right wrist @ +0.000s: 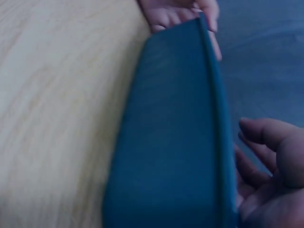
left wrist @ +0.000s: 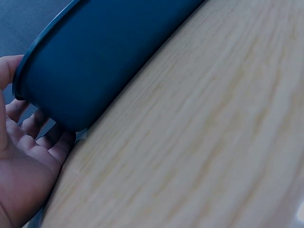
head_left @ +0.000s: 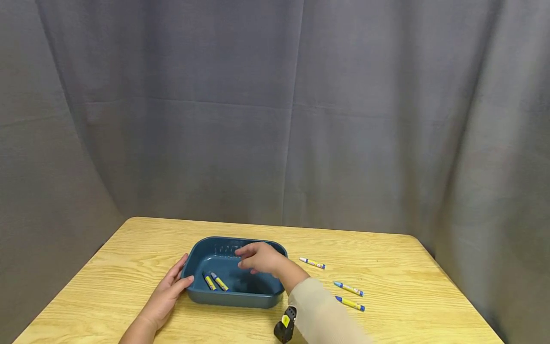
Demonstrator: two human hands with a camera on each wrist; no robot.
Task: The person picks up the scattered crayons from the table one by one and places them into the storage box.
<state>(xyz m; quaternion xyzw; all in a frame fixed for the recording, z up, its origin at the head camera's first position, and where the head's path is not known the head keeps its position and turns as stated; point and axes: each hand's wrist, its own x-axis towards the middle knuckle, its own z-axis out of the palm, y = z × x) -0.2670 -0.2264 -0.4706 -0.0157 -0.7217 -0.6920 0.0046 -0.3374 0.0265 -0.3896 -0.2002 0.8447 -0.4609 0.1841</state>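
Observation:
A dark blue plastic basin (head_left: 234, 298) sits on the table. Two crayons (head_left: 220, 282) in yellow and blue wrappers lie at the left of its floor. At the basin's left end my left hand (head_left: 165, 294) grips it, the thumb at the rim and the fingers against the outer wall; the left wrist view shows this hand (left wrist: 28, 156) from close by. My right hand (head_left: 262, 259) is above the basin's right half, fingers loosely bent, holding nothing. In the right wrist view that hand (right wrist: 273, 175) shows past the basin's rim (right wrist: 216, 95), thumb apart from the fingers.
Three more crayons lie on the wooden table (head_left: 408, 286) to the right of the basin: a white-tipped one (head_left: 312, 263), a light blue one (head_left: 348, 288) and a dark blue one (head_left: 350, 303). A grey curtain (head_left: 275, 119) hangs behind the table and along its sides.

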